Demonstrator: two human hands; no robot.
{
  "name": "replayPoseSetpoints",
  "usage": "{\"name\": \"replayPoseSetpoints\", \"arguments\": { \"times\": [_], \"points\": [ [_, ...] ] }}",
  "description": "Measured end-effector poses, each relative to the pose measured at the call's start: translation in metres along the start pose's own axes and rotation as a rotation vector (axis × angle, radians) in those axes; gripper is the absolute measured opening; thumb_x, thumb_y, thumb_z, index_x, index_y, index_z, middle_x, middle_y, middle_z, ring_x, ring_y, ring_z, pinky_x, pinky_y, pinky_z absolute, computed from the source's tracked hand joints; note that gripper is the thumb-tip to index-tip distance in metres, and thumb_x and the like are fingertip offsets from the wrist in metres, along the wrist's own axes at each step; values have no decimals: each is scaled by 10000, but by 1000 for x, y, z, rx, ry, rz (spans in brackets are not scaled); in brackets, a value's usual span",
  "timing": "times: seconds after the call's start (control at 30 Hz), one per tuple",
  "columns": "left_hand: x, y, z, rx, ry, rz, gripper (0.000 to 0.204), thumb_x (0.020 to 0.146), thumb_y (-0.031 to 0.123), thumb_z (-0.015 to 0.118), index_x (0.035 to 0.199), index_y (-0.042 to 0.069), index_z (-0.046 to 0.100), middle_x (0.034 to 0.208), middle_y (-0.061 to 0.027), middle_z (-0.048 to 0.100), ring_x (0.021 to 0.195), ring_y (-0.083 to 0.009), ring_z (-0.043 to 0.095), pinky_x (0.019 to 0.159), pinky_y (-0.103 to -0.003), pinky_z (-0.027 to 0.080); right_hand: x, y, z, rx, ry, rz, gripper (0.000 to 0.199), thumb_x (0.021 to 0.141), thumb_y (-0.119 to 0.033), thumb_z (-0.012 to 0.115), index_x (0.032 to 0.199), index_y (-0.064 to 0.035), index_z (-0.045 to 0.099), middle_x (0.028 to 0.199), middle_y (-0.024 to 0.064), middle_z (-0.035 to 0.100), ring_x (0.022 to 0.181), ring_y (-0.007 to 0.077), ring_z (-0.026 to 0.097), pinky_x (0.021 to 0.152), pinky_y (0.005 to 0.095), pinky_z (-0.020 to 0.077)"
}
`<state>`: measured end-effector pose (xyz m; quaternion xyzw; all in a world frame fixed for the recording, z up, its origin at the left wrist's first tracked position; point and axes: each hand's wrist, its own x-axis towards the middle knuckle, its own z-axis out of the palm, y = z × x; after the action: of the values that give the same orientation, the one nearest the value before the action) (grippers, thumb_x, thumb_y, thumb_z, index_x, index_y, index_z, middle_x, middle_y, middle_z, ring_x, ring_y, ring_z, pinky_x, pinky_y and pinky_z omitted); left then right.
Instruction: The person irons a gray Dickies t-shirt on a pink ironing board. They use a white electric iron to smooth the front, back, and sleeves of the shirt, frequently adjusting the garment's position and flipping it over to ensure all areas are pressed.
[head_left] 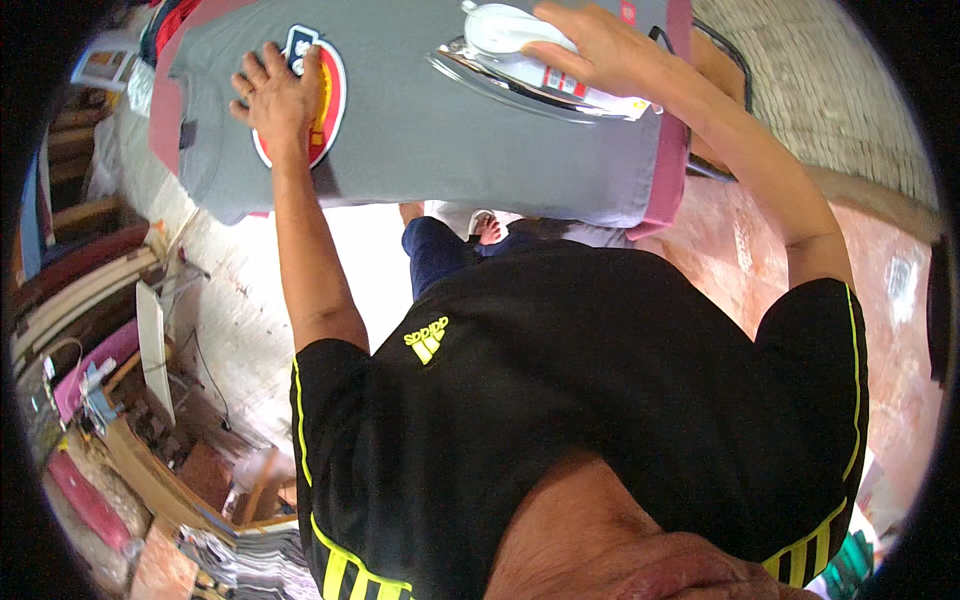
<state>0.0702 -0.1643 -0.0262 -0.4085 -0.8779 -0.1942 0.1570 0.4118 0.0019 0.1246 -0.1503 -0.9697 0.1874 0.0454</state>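
A grey garment [400, 150] is spread over an ironing board with a maroon cover [668, 170]. My left hand [278, 98] lies on the garment with its fingers spread, partly covering a round red and yellow emblem [336, 105] that has a white and dark edge. At the right, my right hand [600, 50] is wrapped over the handle of a white clothes iron [500, 35]. The iron's shiny metal soleplate [480, 82] rests on or just above the grey cloth, its tip toward the left; I cannot tell whether it touches.
Beyond the board's right end stand a dark metal frame [742, 65] and a ribbed, pale surface [840, 90]. Wooden shelves and boards [90, 260] line the left side. A stack of folded cloth or paper [250, 560] lies at the lower left. A cable [205, 365] trails over the floor.
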Motion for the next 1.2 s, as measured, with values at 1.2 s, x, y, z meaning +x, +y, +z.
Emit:
{"name": "replayPoseSetpoints", "arguments": {
  "times": [1.2],
  "points": [
    [46,-16,2,-81,-58,121,577,959,498,478,1458,207,464,1547,-157,377,1429,-458,298,1077,-736,184,88,-16,13,-132,254,184,391,931,-395,648,1063,-32,588,811,257,672,772,448,660,664,528,514]
  ]
}}
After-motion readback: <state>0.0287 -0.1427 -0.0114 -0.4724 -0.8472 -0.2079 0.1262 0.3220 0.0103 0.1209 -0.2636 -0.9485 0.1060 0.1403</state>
